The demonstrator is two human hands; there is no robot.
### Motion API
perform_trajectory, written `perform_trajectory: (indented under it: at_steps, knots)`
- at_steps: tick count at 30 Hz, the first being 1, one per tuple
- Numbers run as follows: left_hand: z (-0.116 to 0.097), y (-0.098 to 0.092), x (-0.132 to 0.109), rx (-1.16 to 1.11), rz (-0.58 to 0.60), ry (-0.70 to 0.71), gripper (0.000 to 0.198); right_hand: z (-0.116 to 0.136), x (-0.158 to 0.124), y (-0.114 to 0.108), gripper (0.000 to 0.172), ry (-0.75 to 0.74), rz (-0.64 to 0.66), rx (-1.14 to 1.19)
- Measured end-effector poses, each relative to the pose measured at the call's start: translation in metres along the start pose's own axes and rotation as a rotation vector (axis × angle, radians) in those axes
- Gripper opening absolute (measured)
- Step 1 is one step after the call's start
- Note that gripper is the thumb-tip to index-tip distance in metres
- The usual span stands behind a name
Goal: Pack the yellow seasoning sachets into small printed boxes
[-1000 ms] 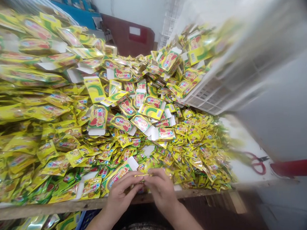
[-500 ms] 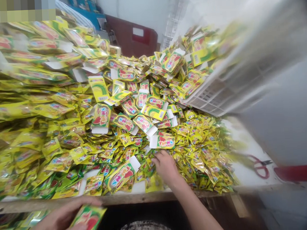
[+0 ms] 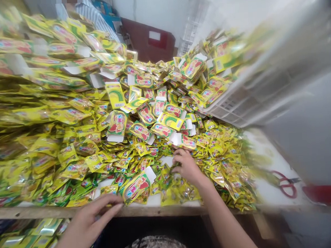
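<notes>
My left hand [image 3: 96, 216] is at the table's front edge, thumb and forefinger pinched at the near-left corner of a yellow-green printed carton [image 3: 137, 187]. That carton lies tilted on the table with its white end flap open. My right hand [image 3: 188, 168] rests among small yellow sachets [image 3: 182, 191], its fingers curved and apart; I see nothing gripped in them. Just beyond its fingertips is another carton [image 3: 186, 141] with a white flap. More open-flapped cartons [image 3: 117, 126] are heaped on the sachets farther back.
A white plastic crate [image 3: 233, 104] leans at the right, cartons spilling from it. Red-handled scissors [image 3: 287, 184] lie on the white tabletop [image 3: 261, 145]. Filled cartons [image 3: 30, 239] sit below the table edge at lower left. A person in a striped sleeve [image 3: 96, 15] is across the heap.
My left hand has let go of the carton it held at lower left and moved up and right to the open carton. My right hand stays among the sachets, fingers spread more.
</notes>
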State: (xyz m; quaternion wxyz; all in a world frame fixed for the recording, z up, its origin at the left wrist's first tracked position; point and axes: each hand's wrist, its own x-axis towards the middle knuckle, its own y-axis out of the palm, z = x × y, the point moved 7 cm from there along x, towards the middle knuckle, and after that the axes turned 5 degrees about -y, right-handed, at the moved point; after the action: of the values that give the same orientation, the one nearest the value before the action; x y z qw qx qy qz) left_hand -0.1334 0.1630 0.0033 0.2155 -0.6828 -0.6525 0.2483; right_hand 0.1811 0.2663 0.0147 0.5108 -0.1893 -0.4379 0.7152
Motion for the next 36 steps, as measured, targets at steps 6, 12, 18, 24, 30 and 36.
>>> perform_trajectory:
  at_steps: [6,12,18,24,30,36]
  knots:
    - [-0.025,0.053,0.052,0.493,-0.073,0.094,0.045,0.015,0.013,0.004,0.021,-0.121,0.222,-0.047]
    - [-0.031,0.052,0.039,0.513,-0.067,0.053,0.028,0.029,0.039,0.037,0.023,-0.226,0.435,-0.194]
    - [-0.02,0.044,0.039,0.005,0.058,-0.137,0.033,0.029,0.018,0.023,0.024,-0.188,0.35,-0.033]
    - [-0.027,0.08,0.045,-0.153,0.211,-0.108,0.031,0.017,-0.014,0.005,0.024,0.068,0.099,0.304]
    - [-0.054,0.103,0.042,-0.278,0.246,-0.09,0.023,0.02,-0.033,-0.002,0.029,0.342,-0.357,0.875]
    - [-0.057,0.11,0.038,-0.439,0.165,-0.102,0.022,0.041,-0.031,0.001,0.018,0.165,-0.374,0.46]
